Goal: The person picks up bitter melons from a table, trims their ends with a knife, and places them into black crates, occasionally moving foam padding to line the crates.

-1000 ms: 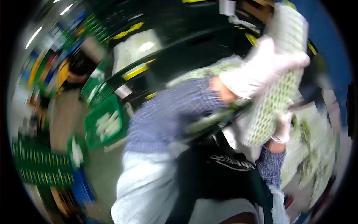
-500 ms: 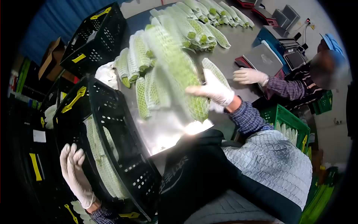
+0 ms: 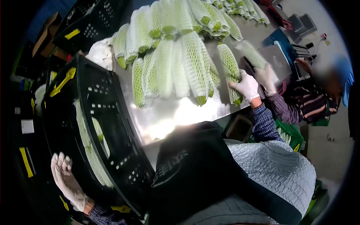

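My right hand point(image 3: 245, 85), in a white glove, rests on a green vegetable wrapped in white foam netting point(image 3: 229, 71) at the right end of a row on the steel table point(image 3: 168, 116); its fingers curl around it. More netted vegetables point(image 3: 180, 63) lie side by side to its left. My left hand point(image 3: 67, 182), also gloved, hangs open with fingers apart beside the near outer wall of a black plastic crate point(image 3: 112, 123). Several netted vegetables point(image 3: 88, 146) lie inside that crate.
Across the table a person in a striped shirt point(image 3: 311, 101) lifts a netted vegetable point(image 3: 252, 54) with a gloved hand near a scale point(image 3: 281, 60). Another pile of vegetables point(image 3: 232, 7) lies at the far end. Further black crates point(image 3: 86, 26) stand at upper left, a green crate point(image 3: 288, 133) below the table's right edge.
The large netted vegetable that my right hand carried is down in the row on the table. That hand has moved right onto the end vegetable. My left hand has dropped slightly beside the crate.
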`<state>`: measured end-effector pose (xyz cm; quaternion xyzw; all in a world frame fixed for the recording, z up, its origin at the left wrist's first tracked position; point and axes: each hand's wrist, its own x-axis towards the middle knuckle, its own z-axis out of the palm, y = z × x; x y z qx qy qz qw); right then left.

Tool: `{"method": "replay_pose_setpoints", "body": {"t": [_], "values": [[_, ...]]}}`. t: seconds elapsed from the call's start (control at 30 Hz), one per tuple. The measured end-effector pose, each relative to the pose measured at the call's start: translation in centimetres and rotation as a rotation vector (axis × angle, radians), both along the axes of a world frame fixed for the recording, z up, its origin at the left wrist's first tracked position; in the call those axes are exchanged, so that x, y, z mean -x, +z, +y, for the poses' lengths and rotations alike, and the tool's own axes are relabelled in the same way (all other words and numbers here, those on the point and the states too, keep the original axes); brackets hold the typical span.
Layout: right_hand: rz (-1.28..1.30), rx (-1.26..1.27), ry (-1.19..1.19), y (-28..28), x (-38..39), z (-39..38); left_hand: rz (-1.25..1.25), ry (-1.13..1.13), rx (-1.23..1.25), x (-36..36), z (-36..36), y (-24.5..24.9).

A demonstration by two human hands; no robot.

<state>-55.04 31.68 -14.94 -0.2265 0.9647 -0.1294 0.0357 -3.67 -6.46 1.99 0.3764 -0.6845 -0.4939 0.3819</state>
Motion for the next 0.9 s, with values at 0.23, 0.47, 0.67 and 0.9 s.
{"method": "replay_pose_setpoints", "body": {"t": [0.23,0.47,0.67,0.9], "values": [[-0.184,0.134,0.106,-4.4,5.7,1.8,-0.038,0.142,-0.099,1.0,0.0,-0.3],[0.223,-0.154,0.020,-2.4,6.7,-0.2,-0.230,0.242,-0.185,-3.9,-2.5,-4.4],[-0.053,0.548,0.417,2.7,-0.6,-9.6,-0.652,0.127,-0.161,-3.2,-9.2,-13.1],[-0.383,0.598,0.543,3.3,-7.5,-14.4,-0.986,0.267,-0.036,-1.6,-16.5,-20.2]]}}
